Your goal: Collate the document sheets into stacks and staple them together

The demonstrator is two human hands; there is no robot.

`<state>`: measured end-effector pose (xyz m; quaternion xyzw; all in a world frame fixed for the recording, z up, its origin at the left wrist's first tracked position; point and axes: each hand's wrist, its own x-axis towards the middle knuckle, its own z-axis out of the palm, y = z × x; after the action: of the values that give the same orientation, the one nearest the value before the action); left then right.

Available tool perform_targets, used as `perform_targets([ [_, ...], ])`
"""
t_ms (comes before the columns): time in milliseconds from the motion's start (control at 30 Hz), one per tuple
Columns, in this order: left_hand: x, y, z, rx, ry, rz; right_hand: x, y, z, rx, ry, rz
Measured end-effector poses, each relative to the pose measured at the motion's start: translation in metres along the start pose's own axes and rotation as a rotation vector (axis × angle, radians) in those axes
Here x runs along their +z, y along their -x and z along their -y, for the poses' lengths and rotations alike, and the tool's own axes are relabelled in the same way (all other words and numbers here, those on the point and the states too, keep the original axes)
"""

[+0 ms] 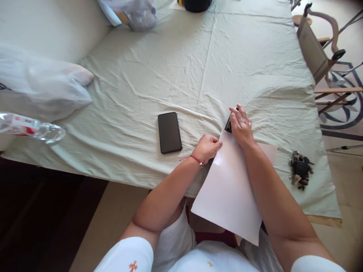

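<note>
White sheets of paper (227,185) slant over the table's front edge, their lower end hanging toward my lap. My left hand (208,148) is closed in a pinch on the left edge of the sheets, near the top corner. Over that corner, my right hand (241,122) presses down on a black stapler (228,126), fingers laid across its top. Most of the stapler is hidden under the palm, and the paper's corner meets its front end. Left of my hands lies a black smartphone (169,132), its screen dark.
A bunch of keys (301,170) lies to the right on the pale green tablecloth (170,71). At the left are a white plastic bag (42,85) and a clear bottle (32,127) on its side. Another bag (138,15) and a black container (197,4) stand far back; a chair (314,49) is at right.
</note>
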<state>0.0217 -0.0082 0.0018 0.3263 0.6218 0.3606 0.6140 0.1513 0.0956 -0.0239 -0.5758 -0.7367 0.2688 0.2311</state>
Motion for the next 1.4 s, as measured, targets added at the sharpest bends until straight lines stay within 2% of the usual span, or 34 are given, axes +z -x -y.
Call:
perform_targets([
  [300,0.0,-0.005,0.005,0.004,-0.057,0.012,0.01,0.008,-0.004,-0.043,-0.013,-0.068],
  [533,-0.001,-0.007,0.01,0.054,-0.209,-0.019,0.015,0.018,-0.001,-0.073,0.043,-0.153],
  [767,-0.004,-0.007,0.014,0.137,-0.299,-0.015,0.014,0.016,0.001,-0.063,0.049,-0.143],
  [833,-0.005,-0.006,0.014,0.165,-0.331,-0.008,0.011,0.016,-0.003,-0.085,0.024,-0.195],
  [933,-0.003,-0.003,0.011,0.201,-0.424,0.016,0.0,0.022,-0.015,-0.149,-0.024,-0.35],
  [1000,0.001,0.003,0.009,0.25,-0.53,0.031,-0.012,0.032,-0.024,-0.164,-0.03,-0.467],
  [1067,0.007,0.01,0.008,0.319,-0.63,0.051,-0.023,0.046,-0.034,-0.16,-0.006,-0.52],
  [1233,0.014,0.027,0.01,0.432,-0.621,0.119,-0.045,0.08,-0.052,-0.098,0.038,-0.38],
  [1333,0.006,0.026,0.009,0.475,-0.512,0.131,-0.055,0.09,-0.057,-0.103,0.031,-0.323],
  [1400,-0.004,0.021,0.007,0.479,-0.416,0.097,-0.062,0.093,-0.058,-0.077,0.004,-0.258],
])
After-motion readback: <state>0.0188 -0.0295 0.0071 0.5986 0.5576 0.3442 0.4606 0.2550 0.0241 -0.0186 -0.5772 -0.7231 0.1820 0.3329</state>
